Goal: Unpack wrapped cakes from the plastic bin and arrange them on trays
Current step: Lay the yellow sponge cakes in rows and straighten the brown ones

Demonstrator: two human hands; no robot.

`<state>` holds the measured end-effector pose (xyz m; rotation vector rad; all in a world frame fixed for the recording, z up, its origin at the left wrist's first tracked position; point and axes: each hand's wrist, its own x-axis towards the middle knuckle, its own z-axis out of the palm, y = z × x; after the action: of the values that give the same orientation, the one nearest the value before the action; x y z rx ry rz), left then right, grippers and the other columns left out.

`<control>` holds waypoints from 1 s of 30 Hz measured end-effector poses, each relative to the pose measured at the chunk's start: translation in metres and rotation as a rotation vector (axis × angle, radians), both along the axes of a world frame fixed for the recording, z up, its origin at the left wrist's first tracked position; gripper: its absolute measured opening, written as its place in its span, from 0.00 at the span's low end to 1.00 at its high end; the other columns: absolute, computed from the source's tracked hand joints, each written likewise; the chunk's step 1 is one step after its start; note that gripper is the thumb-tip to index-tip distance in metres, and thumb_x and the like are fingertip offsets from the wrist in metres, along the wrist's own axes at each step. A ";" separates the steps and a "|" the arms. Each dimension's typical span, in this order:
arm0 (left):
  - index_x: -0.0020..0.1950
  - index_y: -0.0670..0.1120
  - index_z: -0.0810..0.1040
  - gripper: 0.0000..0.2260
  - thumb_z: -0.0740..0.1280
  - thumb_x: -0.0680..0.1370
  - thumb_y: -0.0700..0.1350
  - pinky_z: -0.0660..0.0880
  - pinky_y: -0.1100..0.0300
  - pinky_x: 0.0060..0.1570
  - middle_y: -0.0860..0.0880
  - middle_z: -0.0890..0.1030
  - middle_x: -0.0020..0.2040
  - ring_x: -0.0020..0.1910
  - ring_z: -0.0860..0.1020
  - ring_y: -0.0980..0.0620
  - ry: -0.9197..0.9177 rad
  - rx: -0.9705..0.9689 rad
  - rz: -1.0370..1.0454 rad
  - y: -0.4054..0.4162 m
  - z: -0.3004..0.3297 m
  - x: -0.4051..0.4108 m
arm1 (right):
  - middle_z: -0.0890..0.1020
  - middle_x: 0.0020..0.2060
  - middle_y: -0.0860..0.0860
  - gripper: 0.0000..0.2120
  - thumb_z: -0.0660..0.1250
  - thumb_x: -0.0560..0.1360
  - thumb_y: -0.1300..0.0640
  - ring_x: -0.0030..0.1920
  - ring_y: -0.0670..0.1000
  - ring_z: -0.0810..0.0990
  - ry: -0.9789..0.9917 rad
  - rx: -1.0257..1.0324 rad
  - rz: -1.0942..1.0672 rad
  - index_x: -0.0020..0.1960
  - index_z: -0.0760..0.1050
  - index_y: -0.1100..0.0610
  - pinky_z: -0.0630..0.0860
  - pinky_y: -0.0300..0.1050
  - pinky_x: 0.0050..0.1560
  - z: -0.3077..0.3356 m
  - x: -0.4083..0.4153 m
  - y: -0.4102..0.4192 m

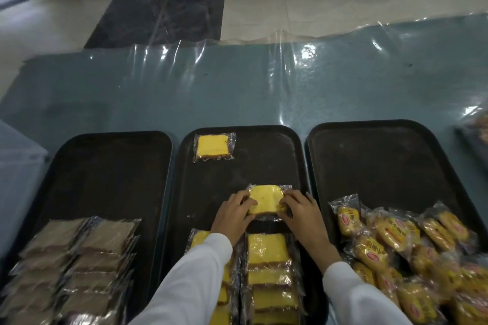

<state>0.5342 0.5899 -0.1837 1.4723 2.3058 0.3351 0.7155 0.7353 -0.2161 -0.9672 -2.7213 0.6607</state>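
Here, left hand (233, 212) and right hand (301, 212) gripped a yellow wrapped cake (266, 199) over the middle tray (290, 155).

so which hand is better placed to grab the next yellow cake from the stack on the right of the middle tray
Right, probably. The right hand lies directly above the right stack of wrapped yellow cakes on the black middle tray; the left hand would cross over.

Both arms in white sleeves reach forward from the near edge, converging toward the middle. The left hand (233, 212) and right hand (301, 210) face each other, fingers curled inward in a grip from opposite sides, thumbs on top.
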 end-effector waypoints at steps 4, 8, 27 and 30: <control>0.71 0.52 0.75 0.16 0.67 0.83 0.47 0.69 0.55 0.68 0.51 0.67 0.76 0.72 0.69 0.50 0.028 0.024 -0.023 0.014 -0.005 -0.014 | 0.80 0.61 0.47 0.12 0.78 0.73 0.52 0.59 0.50 0.81 0.013 0.040 -0.015 0.55 0.81 0.51 0.65 0.63 0.76 -0.003 -0.010 0.013; 0.70 0.50 0.77 0.18 0.70 0.80 0.47 0.70 0.52 0.68 0.49 0.72 0.73 0.71 0.71 0.47 0.077 0.044 -0.039 0.032 -0.010 -0.028 | 0.80 0.59 0.47 0.12 0.78 0.73 0.53 0.59 0.51 0.81 0.022 0.058 -0.026 0.54 0.81 0.51 0.66 0.64 0.75 -0.005 -0.024 0.028; 0.68 0.48 0.79 0.16 0.68 0.81 0.52 0.58 0.36 0.76 0.47 0.79 0.69 0.73 0.72 0.45 0.443 0.094 -0.067 0.104 -0.021 -0.087 | 0.79 0.70 0.52 0.13 0.71 0.79 0.53 0.71 0.53 0.77 0.017 0.095 -0.086 0.63 0.80 0.52 0.54 0.70 0.79 -0.004 -0.090 0.095; 0.68 0.49 0.79 0.16 0.68 0.81 0.52 0.58 0.36 0.76 0.47 0.78 0.69 0.73 0.72 0.44 0.436 0.100 -0.045 0.113 -0.022 -0.093 | 0.78 0.71 0.52 0.14 0.71 0.79 0.55 0.73 0.54 0.75 0.042 0.123 -0.065 0.64 0.80 0.53 0.54 0.73 0.78 -0.002 -0.098 0.102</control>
<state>0.4415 0.7032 -0.2058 1.7903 2.6129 0.1244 0.6174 0.8377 -0.2182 -0.9960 -2.6468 0.4894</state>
